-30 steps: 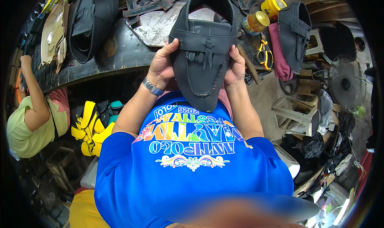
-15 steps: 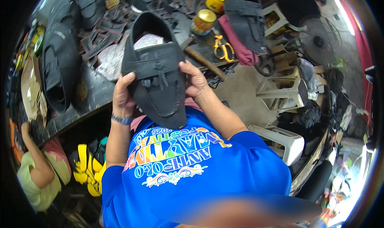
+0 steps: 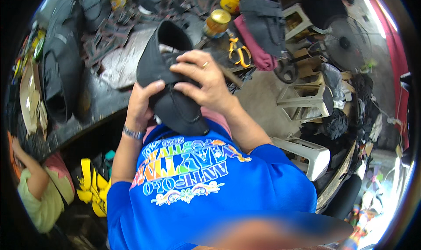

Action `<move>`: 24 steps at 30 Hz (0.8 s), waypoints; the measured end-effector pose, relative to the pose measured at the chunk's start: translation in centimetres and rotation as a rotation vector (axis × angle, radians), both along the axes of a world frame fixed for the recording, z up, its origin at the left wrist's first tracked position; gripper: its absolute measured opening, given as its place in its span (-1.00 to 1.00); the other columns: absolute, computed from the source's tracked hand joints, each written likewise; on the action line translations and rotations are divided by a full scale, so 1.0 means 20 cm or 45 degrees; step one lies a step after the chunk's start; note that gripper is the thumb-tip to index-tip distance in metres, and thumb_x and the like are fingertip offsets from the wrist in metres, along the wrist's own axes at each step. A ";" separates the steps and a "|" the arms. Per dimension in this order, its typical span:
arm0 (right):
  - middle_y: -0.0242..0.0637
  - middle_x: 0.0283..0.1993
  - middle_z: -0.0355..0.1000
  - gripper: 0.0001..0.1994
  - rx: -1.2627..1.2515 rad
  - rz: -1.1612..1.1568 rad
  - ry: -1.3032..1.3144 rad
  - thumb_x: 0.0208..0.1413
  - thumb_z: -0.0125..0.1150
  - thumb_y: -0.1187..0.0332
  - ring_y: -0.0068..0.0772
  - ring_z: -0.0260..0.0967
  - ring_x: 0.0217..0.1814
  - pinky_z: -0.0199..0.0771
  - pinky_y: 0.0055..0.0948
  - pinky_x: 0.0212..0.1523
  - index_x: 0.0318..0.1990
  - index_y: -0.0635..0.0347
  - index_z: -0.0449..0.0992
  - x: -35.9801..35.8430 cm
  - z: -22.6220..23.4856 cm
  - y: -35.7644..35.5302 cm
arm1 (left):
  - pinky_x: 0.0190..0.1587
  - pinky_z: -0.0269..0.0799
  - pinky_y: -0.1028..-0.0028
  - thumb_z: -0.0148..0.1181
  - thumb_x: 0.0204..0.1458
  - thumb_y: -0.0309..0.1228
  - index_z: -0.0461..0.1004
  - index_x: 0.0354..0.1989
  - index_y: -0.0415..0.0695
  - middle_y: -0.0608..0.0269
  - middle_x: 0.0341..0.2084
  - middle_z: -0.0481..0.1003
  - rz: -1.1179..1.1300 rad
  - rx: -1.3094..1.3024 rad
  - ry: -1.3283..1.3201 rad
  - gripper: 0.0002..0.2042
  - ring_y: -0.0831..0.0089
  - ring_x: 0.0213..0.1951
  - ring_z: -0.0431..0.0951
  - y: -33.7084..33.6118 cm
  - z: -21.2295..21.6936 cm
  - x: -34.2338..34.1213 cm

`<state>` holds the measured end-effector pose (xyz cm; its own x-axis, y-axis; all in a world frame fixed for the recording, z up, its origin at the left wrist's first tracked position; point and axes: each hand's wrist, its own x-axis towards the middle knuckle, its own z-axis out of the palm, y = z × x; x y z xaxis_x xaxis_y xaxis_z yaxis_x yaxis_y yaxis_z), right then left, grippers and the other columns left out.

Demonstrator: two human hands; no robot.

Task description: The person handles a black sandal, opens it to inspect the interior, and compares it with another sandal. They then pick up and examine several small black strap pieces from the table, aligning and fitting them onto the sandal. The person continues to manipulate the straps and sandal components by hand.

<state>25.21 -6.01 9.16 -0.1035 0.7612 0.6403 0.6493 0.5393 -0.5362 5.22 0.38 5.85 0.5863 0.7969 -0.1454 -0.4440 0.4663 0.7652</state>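
A black shoe upper, loafer-shaped with a stitched toe seam, is held in front of my blue shirt at the table's edge. My left hand grips its left side, thumb on top and the fingers hidden beneath. Over the strap across its middle lies my right hand, fingers bent and thumb pressed near the left thumb. Most of the strap is covered by that hand. The opening of the upper points away from me. Beyond it, a pale worn sheet lies on the dark table.
Dark strips are strewn behind the sheet. Orange-handled scissors, a wooden handle, a yellow-lidded jar and a maroon cloth lie right. More black uppers surround these. A co-worker's arm is at left; white stools stand right.
My right hand has moved from the upper's right edge onto its strap. The upper has tilted and its toe has bent. My left thumb has shifted inward.
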 end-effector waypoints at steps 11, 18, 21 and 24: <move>-0.23 -0.05 0.47 -0.56 -0.213 -0.041 -0.019 -0.20 0.49 0.40 -0.23 0.34 0.04 0.31 -0.34 0.09 -0.06 0.23 0.59 0.01 0.04 -0.01 | 0.05 0.54 0.37 0.42 -0.11 -0.54 0.42 0.14 -0.28 0.12 -0.06 0.56 -0.074 0.111 0.117 -0.45 0.39 -0.09 0.60 -0.03 0.04 -0.04; -0.37 -0.25 0.40 -0.72 -0.423 0.161 0.126 -0.13 0.48 0.39 -0.43 0.25 -0.13 0.23 -0.42 -0.03 -0.28 0.24 0.52 0.08 0.08 0.03 | -0.01 0.58 0.42 0.42 -0.06 -0.59 0.51 0.03 -0.30 0.13 -0.12 0.61 -0.145 0.162 0.082 -0.58 0.44 -0.13 0.63 -0.04 0.04 -0.03; -0.42 -0.33 0.37 -0.80 -0.349 0.165 0.185 -0.05 0.46 0.42 -0.48 0.23 -0.17 0.20 -0.48 -0.09 -0.35 0.22 0.50 0.08 0.04 0.06 | -0.01 0.58 0.43 0.42 -0.04 -0.57 0.51 0.04 -0.29 0.13 -0.11 0.61 -0.145 0.184 0.085 -0.58 0.44 -0.12 0.63 -0.05 0.03 -0.03; -0.42 -0.43 0.39 -0.85 -0.336 0.117 0.356 -0.06 0.45 0.43 -0.45 0.24 -0.26 0.23 -0.45 -0.13 -0.43 0.21 0.55 0.05 0.00 0.08 | 0.00 0.56 0.43 0.42 -0.03 -0.56 0.51 0.05 -0.29 0.14 -0.10 0.61 -0.152 0.202 0.102 -0.58 0.44 -0.11 0.62 -0.04 0.04 -0.03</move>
<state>26.15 -4.40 9.18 -0.0279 0.8990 0.4371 0.4138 0.4084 -0.8136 4.57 -0.45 6.59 0.6698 0.7389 -0.0734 -0.3275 0.3826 0.8639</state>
